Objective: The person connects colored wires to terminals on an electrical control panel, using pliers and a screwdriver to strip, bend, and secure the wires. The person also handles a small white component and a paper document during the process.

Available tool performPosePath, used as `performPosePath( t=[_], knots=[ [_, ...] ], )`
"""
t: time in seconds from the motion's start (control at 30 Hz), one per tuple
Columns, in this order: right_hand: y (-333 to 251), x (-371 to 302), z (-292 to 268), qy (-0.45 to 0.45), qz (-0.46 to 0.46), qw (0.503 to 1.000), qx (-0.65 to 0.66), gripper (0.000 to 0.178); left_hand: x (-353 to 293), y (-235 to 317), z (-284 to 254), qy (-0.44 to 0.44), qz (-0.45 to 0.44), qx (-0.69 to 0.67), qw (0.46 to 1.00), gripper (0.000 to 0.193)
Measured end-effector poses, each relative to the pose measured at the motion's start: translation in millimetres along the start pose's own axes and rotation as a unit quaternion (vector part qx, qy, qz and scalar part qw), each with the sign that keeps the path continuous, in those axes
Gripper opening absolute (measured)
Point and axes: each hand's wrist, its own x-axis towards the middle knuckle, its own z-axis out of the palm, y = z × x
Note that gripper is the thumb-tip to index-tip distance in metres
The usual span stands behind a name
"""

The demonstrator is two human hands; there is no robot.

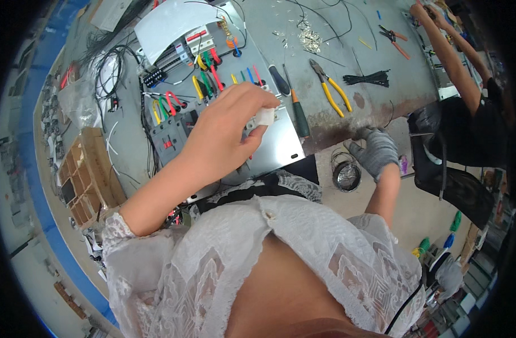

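Note:
My left hand point(229, 124), bare, is over a metal mounting plate point(283, 138) fitted with electrical parts. Its thumb and fingers close around a small white piece point(264, 117) whose kind I cannot make out. Beneath and beside that hand are a grey contactor-like block point(169, 142) and short red, green and yellow wires point(213, 76). My right hand point(376, 151) wears a grey glove and hovers by the table's front edge, thumb apart from the fingers, with nothing visible in it. Below that hand, a coil of dark wire point(346, 176) lies lower down.
Right of the plate lie two screwdrivers point(299, 115), yellow-handled pliers point(332, 90), black cable ties point(366, 78) and a pile of small metal terminals point(309, 40). A cardboard divider box point(86, 177) stands left. Another person's arms point(458, 62) work at the far right, near red-handled pliers point(394, 41).

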Motion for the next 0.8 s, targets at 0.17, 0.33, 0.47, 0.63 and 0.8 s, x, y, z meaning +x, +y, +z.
performPosePath(
  t=[0.17, 0.33, 0.47, 0.63, 0.8],
  knots=[
    [36, 15, -9, 0.322, -0.128, 0.938, -0.018, 0.022, 15, -17, 2, -0.019, -0.019, -0.017, 0.999, 0.037],
    [-71, 23, -7, 0.15, -0.182, 0.812, 0.534, 0.024, 41, -17, 25, -0.006, 0.087, -0.018, 0.996, 0.041],
    [-105, 46, -3, 0.102, -0.188, 0.771, 0.6, 0.024, 49, -19, 9, -0.013, 0.062, -0.024, 0.998, 0.04],
    [-120, 73, -2, 0.112, -0.283, 0.783, 0.543, 0.025, 46, -40, 2, 0.027, -0.003, -0.063, 0.998, 0.042],
    [-130, 85, -6, 0.096, -0.322, 0.852, 0.401, 0.027, 45, -57, -6, -0.022, -0.088, -0.147, 0.985, 0.042]
  ],
)
